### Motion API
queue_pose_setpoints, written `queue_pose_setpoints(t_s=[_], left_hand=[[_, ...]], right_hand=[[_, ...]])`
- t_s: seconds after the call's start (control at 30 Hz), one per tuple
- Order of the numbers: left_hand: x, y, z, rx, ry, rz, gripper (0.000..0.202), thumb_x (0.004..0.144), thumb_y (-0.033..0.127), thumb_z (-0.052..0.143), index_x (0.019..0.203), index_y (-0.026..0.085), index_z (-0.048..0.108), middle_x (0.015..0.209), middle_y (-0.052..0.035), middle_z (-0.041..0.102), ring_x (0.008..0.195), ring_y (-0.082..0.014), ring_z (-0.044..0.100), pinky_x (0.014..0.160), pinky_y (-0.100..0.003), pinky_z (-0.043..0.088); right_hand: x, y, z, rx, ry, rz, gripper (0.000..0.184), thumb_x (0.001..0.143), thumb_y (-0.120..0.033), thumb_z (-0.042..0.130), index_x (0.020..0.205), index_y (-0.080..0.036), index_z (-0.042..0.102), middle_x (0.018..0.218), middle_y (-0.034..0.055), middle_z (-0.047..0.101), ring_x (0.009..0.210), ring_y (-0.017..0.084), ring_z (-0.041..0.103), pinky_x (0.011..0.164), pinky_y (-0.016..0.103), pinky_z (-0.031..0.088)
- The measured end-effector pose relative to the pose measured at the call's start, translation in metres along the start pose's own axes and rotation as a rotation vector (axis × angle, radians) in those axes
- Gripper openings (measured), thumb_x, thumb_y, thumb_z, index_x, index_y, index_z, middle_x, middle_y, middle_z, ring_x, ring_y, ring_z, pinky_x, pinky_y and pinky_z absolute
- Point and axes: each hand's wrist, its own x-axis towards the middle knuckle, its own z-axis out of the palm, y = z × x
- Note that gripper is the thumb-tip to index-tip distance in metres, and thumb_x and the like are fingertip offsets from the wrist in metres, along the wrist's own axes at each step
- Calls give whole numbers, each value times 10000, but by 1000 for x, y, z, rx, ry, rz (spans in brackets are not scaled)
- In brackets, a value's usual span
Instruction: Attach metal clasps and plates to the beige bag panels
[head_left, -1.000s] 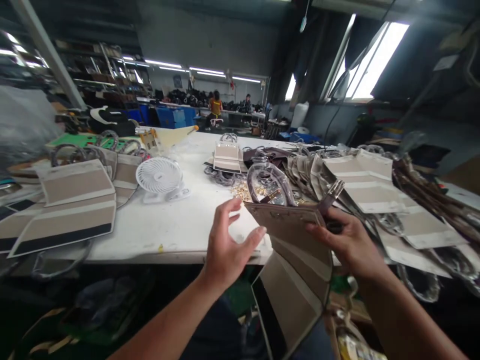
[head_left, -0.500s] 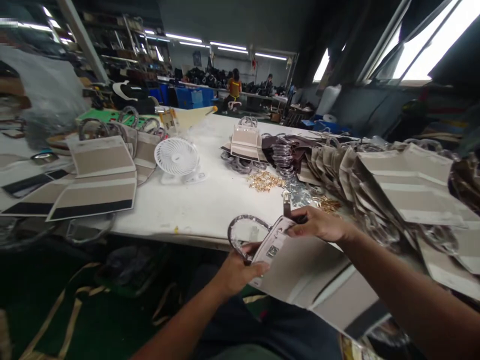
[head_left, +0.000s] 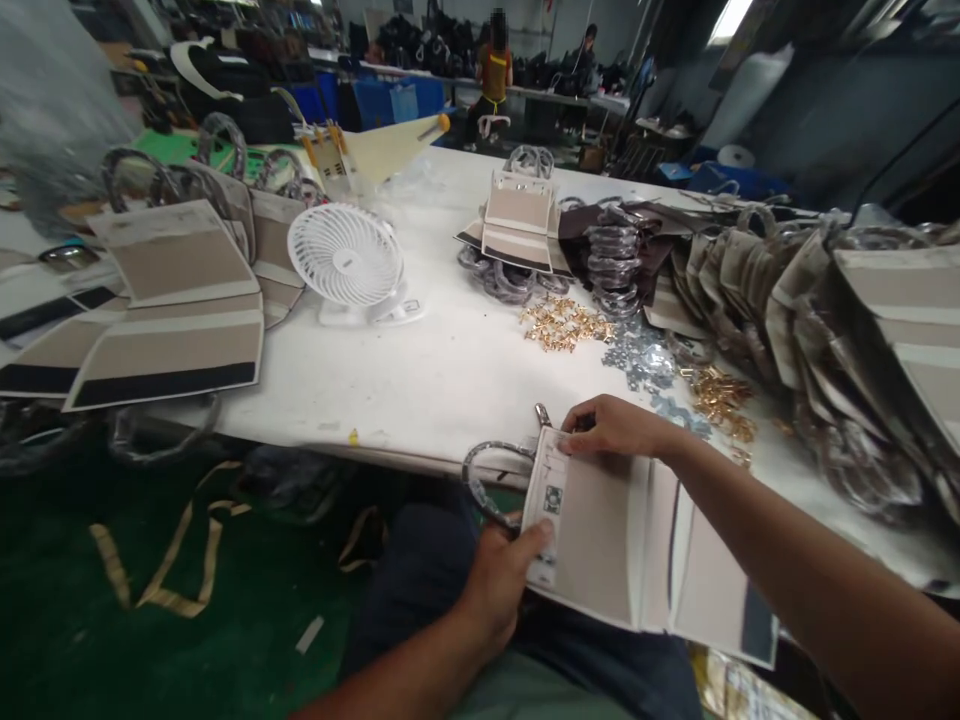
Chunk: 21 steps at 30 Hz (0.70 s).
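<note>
Across the long white worktable (head_left: 420,400), parts lie in loose groups, with a co-worker (head_left: 493,85) seated far beyond it near blue crates (head_left: 390,100). To the left, flat bags (head_left: 169,340) overlap in a pile beside a small white fan (head_left: 345,255). To the right, a long row of bags (head_left: 780,290) leans along the table, their looped handles showing. Nearer the middle sit a stack of grey rings (head_left: 611,260), a scatter of gold clips (head_left: 562,325) and a scatter of silver bits (head_left: 637,362).

Just off the near table edge, over the person's dark trousers (head_left: 420,570), one flat bag (head_left: 622,540) lies spread out, striped in beige and cream, with a dark band at its far end. A paper tag (head_left: 550,497) printed with a small square code lies against its left side. A grey loop handle (head_left: 487,478) curves out just left of the tag, and a small metal clasp (head_left: 541,412) pokes up just above it. The right hand (head_left: 615,427) is closed on the bag's top edge, pinching it near the tag. The left hand (head_left: 499,580) grips the lower left side, its thumb across the tag's lower end and its other fingers hidden behind the bag.
</note>
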Motion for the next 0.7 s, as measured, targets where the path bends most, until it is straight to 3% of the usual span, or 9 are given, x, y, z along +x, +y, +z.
queue_pose_setpoints(t_s=[0.1,0.27,0.47,0.53,0.6,0.7], left_hand=[[-4,-7,3,-26,11,-34,476,767,441,868,1082,93,792,926,-134,805,760,-256,748,712,-318,582],[11,-20,-4,-26,88,-57,537,692,449,925,1061,82,793,943,-148,810,804,-281,768,742,-328,596],[18,-18,-6,-28,100,-132,579,645,475,950,1039,76,806,931,-161,810,799,-277,773,737,-321,602],[21,-16,-2,-16,144,-101,563,623,459,957,1008,74,812,880,-153,808,761,-266,768,706,-310,597],[24,-16,4,-18,171,-64,537,630,441,945,1001,75,816,850,-143,806,745,-265,766,692,-311,594],[26,-17,14,-40,186,-42,481,645,420,919,963,74,817,823,-136,802,721,-264,760,683,-317,591]], right_hand=[[-5,0,5,40,2,-13,413,808,-599,772,912,-201,812,756,-13,701,715,159,565,642,274,392],[-1,7,18,11,109,51,335,784,-521,793,896,-206,815,721,-18,701,685,155,579,624,268,413],[-1,17,26,-96,167,20,280,802,-501,789,906,-244,827,756,-6,747,671,166,629,605,265,437],[-9,11,27,-145,303,-29,248,811,-475,799,903,-246,825,799,5,764,697,173,645,629,270,453],[-22,-1,30,-106,552,-101,233,850,-459,785,839,-226,802,785,19,752,699,172,643,644,277,464],[-45,-25,42,236,942,-198,355,917,-473,732,687,-208,679,627,0,633,562,145,572,551,276,447]])
